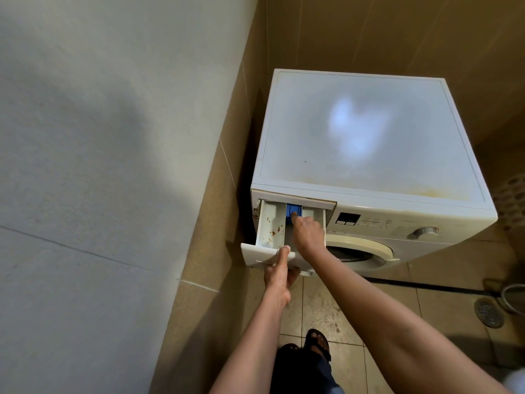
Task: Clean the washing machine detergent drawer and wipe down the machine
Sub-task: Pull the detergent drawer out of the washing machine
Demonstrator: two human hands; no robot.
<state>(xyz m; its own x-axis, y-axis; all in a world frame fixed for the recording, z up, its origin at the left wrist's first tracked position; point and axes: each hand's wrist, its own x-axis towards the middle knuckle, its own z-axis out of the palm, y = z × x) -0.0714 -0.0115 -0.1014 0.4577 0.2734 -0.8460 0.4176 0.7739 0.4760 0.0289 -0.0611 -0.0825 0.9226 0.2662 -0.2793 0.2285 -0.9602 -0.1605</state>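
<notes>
A white front-loading washing machine (369, 137) stands in a corner, its top stained yellowish near the front. Its detergent drawer (270, 226) is pulled far out at the upper left, with brown rust-like spots in the left compartment. My left hand (279, 268) grips the drawer's front panel, thumb on top and fingers underneath. My right hand (308, 230) reaches into the drawer, and its fingertip presses the blue insert (292, 209) at the back. The other fingers are curled.
A grey wall fills the left side, with a tan tiled ledge (216, 223) between it and the machine. The control panel and dial (424, 231) sit right of the drawer, the door (360, 251) below. A floor drain (487, 312) lies at right. My sandalled foot (319, 345) stands on the tiled floor.
</notes>
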